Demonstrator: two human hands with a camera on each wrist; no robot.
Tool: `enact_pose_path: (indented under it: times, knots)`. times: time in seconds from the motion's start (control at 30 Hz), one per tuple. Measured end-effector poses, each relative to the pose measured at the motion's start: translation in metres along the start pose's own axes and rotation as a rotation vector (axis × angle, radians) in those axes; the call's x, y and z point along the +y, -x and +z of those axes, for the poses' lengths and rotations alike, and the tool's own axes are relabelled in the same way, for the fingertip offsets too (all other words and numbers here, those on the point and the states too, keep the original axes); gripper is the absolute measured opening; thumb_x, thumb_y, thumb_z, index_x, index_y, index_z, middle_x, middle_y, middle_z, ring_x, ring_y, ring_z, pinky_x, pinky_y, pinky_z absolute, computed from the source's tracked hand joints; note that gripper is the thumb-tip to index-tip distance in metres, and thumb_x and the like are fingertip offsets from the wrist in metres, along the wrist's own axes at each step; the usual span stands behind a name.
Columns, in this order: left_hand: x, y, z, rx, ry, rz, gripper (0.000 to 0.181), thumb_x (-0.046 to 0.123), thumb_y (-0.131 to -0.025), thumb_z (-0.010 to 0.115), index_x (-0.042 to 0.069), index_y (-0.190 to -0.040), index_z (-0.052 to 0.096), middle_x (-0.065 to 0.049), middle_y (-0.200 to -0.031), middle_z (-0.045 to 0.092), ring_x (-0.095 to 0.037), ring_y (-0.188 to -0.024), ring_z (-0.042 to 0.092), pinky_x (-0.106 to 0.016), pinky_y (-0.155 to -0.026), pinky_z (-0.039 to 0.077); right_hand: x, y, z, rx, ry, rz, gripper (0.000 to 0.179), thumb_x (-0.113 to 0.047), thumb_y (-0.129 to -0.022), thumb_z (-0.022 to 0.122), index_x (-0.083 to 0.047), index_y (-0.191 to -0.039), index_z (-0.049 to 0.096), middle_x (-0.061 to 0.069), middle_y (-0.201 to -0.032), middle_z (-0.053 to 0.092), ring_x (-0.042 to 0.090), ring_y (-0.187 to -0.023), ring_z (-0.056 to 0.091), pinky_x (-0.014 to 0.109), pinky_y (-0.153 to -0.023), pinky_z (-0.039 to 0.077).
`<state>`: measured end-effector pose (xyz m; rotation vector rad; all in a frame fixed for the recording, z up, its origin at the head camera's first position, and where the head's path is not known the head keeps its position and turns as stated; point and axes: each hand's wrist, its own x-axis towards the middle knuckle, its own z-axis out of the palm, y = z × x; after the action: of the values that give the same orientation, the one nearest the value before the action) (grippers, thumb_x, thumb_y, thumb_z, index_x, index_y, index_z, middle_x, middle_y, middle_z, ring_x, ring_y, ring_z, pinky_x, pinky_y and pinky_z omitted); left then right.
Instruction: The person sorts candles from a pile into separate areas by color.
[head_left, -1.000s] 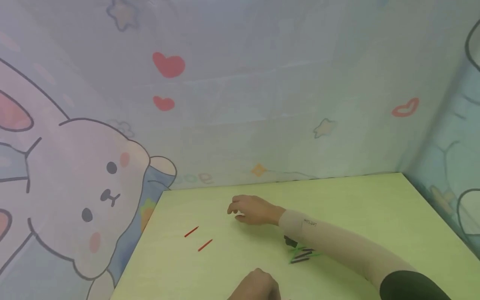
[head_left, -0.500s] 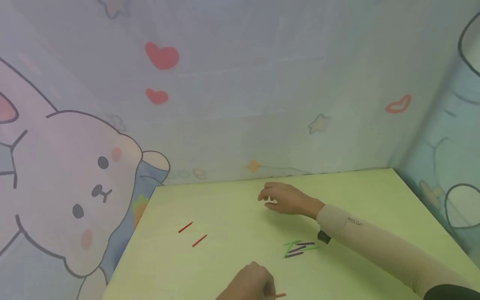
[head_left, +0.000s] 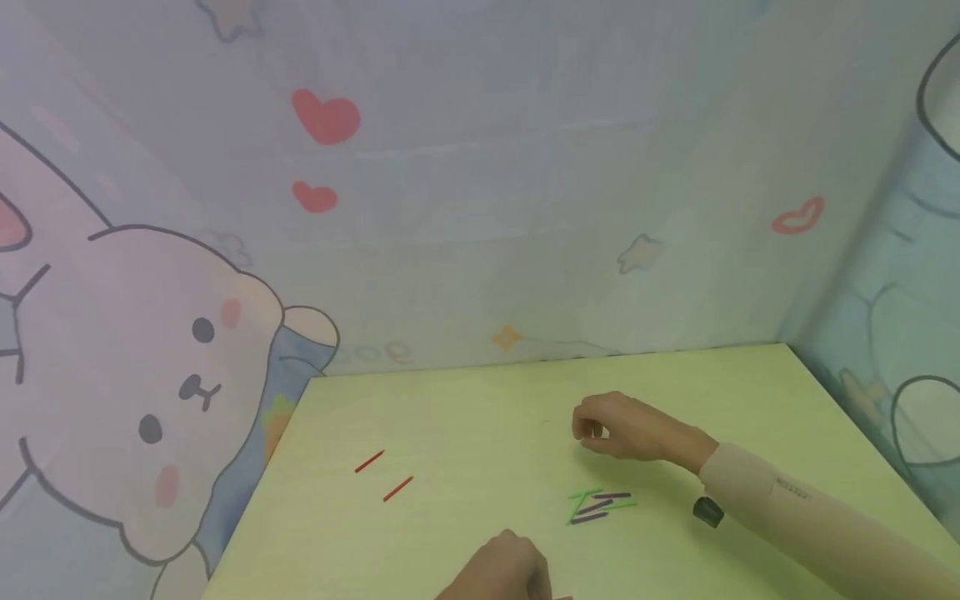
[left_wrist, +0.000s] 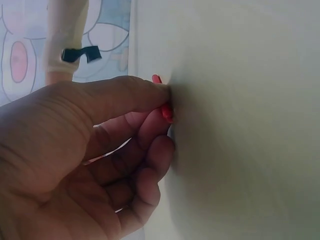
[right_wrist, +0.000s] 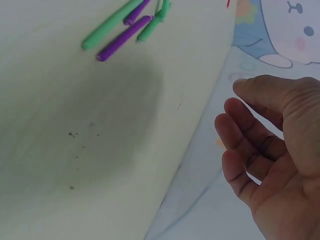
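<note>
At the near edge of the head view, my left hand [head_left: 501, 571] is low over the table. Its thumb and fingers pinch a slim red stick [left_wrist: 167, 112], seen close to the tabletop in the left wrist view; the fingertips cover its middle. My right hand [head_left: 626, 427] hovers over the right half of the table, fingers loosely curled and holding nothing. Nearer to me than that hand lies a loose heap of several thin sticks, some purple [head_left: 592, 507] and some green [head_left: 621, 506]. Farther left, two red sticks [head_left: 398, 488] lie roughly parallel, a little apart.
The pale yellow-green table [head_left: 465, 433] ends at a cloth wall [head_left: 487, 275] printed with hearts, stars and a large rabbit. A second printed wall [head_left: 892, 375] rises along the right side. Small dark specks [right_wrist: 72, 135] mark the tabletop.
My right hand has moved right across the table and a little back toward me, uncovering the purple and green heap. My left hand stays nearly in place. The head view has shifted slightly.
</note>
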<state>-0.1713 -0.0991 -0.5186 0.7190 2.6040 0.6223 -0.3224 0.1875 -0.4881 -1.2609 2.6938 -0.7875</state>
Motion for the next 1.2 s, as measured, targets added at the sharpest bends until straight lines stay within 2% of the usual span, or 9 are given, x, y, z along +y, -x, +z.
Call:
enact_pose_path:
  times: [0.13,0.2,0.23,0.47,0.63,0.83,1.0,1.1,1.2]
  knots:
    - [0.001,0.000,0.001,-0.026,0.054,-0.057,0.016,0.016,-0.081,0.093,0.019,-0.070,0.082,0.017,-0.057,0.063,0.000,-0.057,0.058,-0.018,-0.056,0.051,-0.003,0.017,0.007,0.004,-0.082,0.007,0.023,-0.005,-0.102,0.079,-0.024,-0.097,0.069,-0.017,-0.094,0.066,0.001,-0.089,0.063,0.036,-0.083,0.063]
    - [0.001,-0.001,0.001,-0.029,0.048,-0.069,0.015,0.013,-0.077,0.093,0.019,-0.070,0.081,0.017,-0.057,0.063,0.000,-0.057,0.059,-0.019,-0.056,0.052,-0.006,0.024,0.011,0.009,-0.110,0.000,0.026,-0.004,-0.101,0.080,-0.026,-0.095,0.067,-0.017,-0.092,0.066,0.001,-0.088,0.063,0.034,-0.082,0.063]
    - [0.001,0.000,0.001,-0.021,0.034,-0.061,0.016,0.014,-0.076,0.093,0.020,-0.068,0.081,0.018,-0.057,0.062,0.000,-0.057,0.058,-0.018,-0.056,0.051,-0.006,0.026,0.013,0.011,-0.119,-0.002,0.027,-0.004,-0.101,0.080,-0.026,-0.094,0.067,-0.017,-0.092,0.066,0.001,-0.087,0.063,0.034,-0.081,0.063]
    - [-0.002,0.001,0.001,0.046,0.008,0.001,0.042,0.045,-0.091,0.091,0.023,-0.059,0.075,0.022,-0.052,0.055,0.002,-0.051,0.052,-0.016,-0.050,0.045,-0.006,0.036,0.029,0.014,-0.136,0.002,0.025,-0.001,-0.097,0.081,-0.024,-0.095,0.071,-0.018,-0.093,0.066,0.000,-0.088,0.063,0.027,-0.080,0.061]
    - [-0.003,0.000,0.001,0.060,-0.017,0.013,0.044,0.048,-0.093,0.090,0.023,-0.060,0.076,0.024,-0.053,0.056,0.003,-0.052,0.051,-0.015,-0.051,0.045,-0.005,0.036,0.038,0.011,-0.126,-0.026,0.018,-0.004,-0.098,0.082,-0.020,-0.101,0.077,-0.014,-0.098,0.070,-0.001,-0.091,0.064,0.026,-0.083,0.061]
    - [-0.001,0.000,0.000,0.029,0.132,-0.022,0.043,0.037,-0.091,0.095,0.019,-0.059,0.073,0.020,-0.053,0.056,-0.001,-0.051,0.052,-0.019,-0.050,0.047,-0.004,0.034,0.044,-0.014,-0.094,-0.016,0.015,-0.008,-0.099,0.083,-0.022,-0.104,0.081,-0.014,-0.101,0.071,0.001,-0.097,0.065,0.027,-0.089,0.061]
    - [0.001,0.002,0.001,0.042,0.129,-0.032,0.046,0.042,-0.090,0.095,0.020,-0.058,0.071,0.021,-0.054,0.055,-0.002,-0.052,0.052,-0.021,-0.051,0.048,0.001,0.038,0.049,-0.011,-0.017,0.018,0.013,-0.011,-0.098,0.085,-0.023,-0.100,0.080,-0.016,-0.097,0.070,-0.001,-0.094,0.063,0.028,-0.088,0.061]
    - [0.003,0.003,0.001,0.049,0.143,-0.025,0.042,0.034,-0.088,0.096,0.020,-0.058,0.071,0.021,-0.054,0.054,-0.002,-0.052,0.052,-0.021,-0.051,0.047,0.004,0.038,0.050,-0.008,0.002,0.026,0.014,-0.013,-0.098,0.086,-0.025,-0.098,0.078,-0.019,-0.095,0.067,-0.002,-0.091,0.061,0.027,-0.085,0.059]
    - [0.003,0.002,0.001,0.057,0.141,-0.007,0.032,0.016,-0.080,0.095,0.021,-0.059,0.072,0.020,-0.055,0.055,-0.002,-0.053,0.051,-0.020,-0.051,0.047,0.005,0.038,0.049,-0.010,-0.003,0.041,0.016,-0.012,-0.098,0.086,-0.025,-0.097,0.077,-0.020,-0.095,0.065,-0.003,-0.089,0.059,0.026,-0.083,0.058]
